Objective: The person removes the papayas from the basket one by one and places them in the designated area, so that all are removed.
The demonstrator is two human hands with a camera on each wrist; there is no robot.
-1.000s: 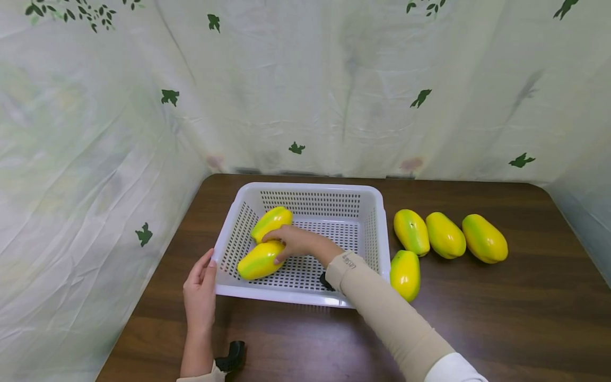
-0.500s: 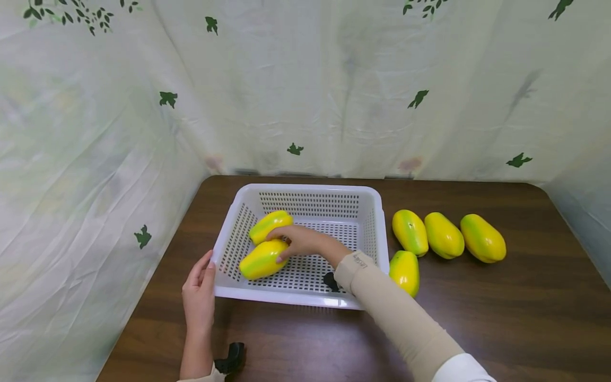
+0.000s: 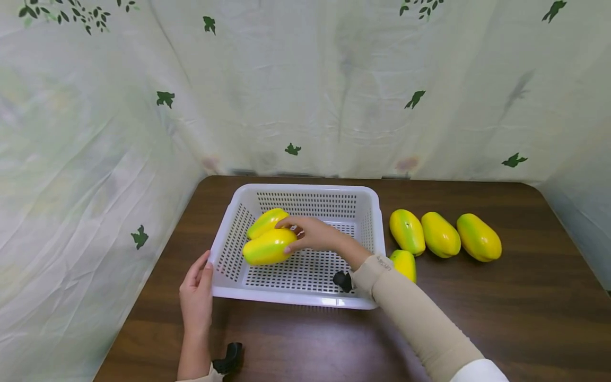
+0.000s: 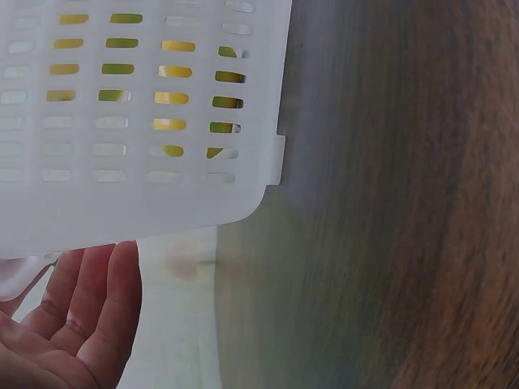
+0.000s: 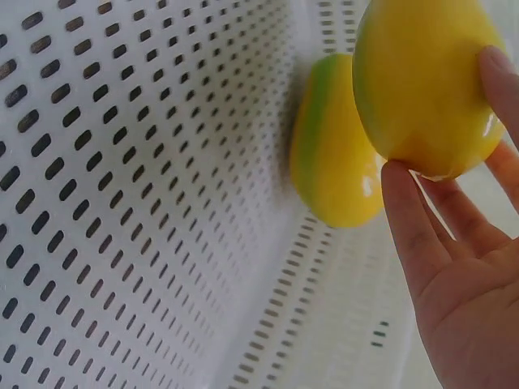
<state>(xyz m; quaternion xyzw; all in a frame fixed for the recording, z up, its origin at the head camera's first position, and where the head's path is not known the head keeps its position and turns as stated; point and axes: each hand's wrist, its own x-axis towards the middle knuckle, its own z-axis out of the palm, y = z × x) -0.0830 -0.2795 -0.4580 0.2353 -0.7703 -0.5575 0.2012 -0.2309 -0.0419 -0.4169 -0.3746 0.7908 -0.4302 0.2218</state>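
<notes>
A white perforated basket stands on the table, tilted slightly to the view. Inside its left part the right hand grips the right end of a yellow-green papaya between thumb and fingers. The right wrist view shows this papaya in the right hand, above a second papaya. That second papaya lies behind the held one. The left hand holds the basket's left rim near the front corner; in the left wrist view the left hand's fingers reach under the rim.
Right of the basket, papayas lie on the brown table: three in a row, and one nearer, partly behind the right sleeve. A patterned curtain hangs behind the table.
The right hand has moved up and to the right with the front papaya, which now hangs higher over the basket floor. The left hand keeps its place on the rim.
</notes>
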